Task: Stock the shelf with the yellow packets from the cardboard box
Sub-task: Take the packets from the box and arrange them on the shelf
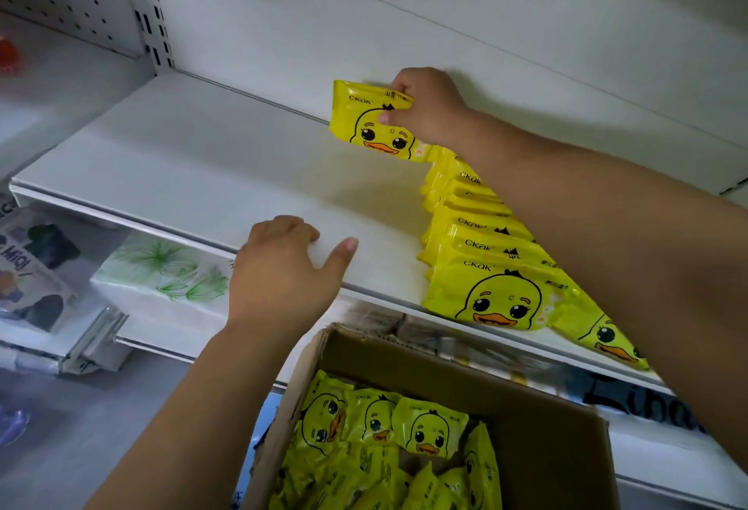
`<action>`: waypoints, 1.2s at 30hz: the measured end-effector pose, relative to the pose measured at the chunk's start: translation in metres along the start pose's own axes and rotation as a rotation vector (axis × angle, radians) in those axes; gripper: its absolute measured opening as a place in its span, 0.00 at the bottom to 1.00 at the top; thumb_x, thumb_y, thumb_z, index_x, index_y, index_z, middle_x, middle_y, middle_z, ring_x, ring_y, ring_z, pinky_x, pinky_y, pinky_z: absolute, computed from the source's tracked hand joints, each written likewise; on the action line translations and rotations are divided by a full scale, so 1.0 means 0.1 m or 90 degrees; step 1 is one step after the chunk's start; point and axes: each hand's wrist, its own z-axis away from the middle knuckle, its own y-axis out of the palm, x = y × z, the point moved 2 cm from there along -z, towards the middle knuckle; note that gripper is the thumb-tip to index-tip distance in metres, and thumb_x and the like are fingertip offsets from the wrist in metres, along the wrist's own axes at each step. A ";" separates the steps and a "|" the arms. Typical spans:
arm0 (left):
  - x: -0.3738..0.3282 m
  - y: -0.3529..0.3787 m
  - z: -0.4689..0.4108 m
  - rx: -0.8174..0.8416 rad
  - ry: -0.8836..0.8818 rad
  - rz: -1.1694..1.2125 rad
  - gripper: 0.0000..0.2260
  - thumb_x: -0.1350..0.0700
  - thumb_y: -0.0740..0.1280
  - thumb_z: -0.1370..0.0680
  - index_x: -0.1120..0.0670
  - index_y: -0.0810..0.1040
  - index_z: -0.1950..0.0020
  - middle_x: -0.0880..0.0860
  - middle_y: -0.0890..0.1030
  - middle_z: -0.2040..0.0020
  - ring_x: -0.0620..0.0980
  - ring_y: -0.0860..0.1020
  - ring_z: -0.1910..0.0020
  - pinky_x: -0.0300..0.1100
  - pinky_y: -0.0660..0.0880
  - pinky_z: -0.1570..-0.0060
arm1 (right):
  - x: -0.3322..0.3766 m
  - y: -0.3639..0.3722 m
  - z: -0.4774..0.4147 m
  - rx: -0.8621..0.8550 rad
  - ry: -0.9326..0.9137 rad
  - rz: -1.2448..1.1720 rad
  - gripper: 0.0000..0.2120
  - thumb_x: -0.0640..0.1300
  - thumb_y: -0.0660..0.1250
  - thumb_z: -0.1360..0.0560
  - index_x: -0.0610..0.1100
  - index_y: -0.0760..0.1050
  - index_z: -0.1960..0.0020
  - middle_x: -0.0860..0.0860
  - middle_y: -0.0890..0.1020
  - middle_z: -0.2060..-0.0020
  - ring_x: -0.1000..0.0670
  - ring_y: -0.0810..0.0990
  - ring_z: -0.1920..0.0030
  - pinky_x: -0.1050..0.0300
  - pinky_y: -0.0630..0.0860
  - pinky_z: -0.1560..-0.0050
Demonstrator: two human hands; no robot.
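Head: right hand (pixel 425 104) pinching packet (pixel 372 121) top edge

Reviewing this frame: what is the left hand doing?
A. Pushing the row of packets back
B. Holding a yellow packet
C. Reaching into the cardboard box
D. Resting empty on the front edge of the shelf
D: the left hand lies empty on the front edge of the shelf, above the cardboard box, while the right hand holds the yellow packet at the back of the row.
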 end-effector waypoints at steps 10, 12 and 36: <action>-0.05 0.03 -0.03 -0.001 0.007 -0.052 0.33 0.31 0.54 0.25 0.52 0.84 0.39 0.51 0.79 0.35 0.54 0.70 0.33 0.48 0.70 0.38 | -0.14 0.21 -0.12 -0.047 -0.015 0.055 0.16 0.52 0.77 0.30 0.45 0.78 0.49 0.48 0.82 0.54 0.44 0.79 0.52 0.49 0.76 0.51; -0.03 0.03 -0.03 0.007 0.005 -0.047 0.33 0.31 0.53 0.25 0.52 0.84 0.39 0.51 0.79 0.35 0.53 0.69 0.32 0.48 0.69 0.37 | -0.09 0.17 -0.10 -0.066 -0.038 0.159 0.19 0.56 0.76 0.29 0.45 0.76 0.47 0.48 0.82 0.52 0.42 0.79 0.51 0.50 0.73 0.52; 0.11 -0.07 0.61 -0.036 0.064 0.095 0.15 0.46 0.64 0.17 0.55 0.84 0.42 0.50 0.83 0.46 0.53 0.75 0.38 0.42 0.68 0.48 | 0.44 -0.17 1.98 -0.169 -0.065 0.035 0.13 0.56 0.70 0.24 0.46 0.79 0.52 0.50 0.82 0.54 0.44 0.76 0.46 0.47 0.71 0.48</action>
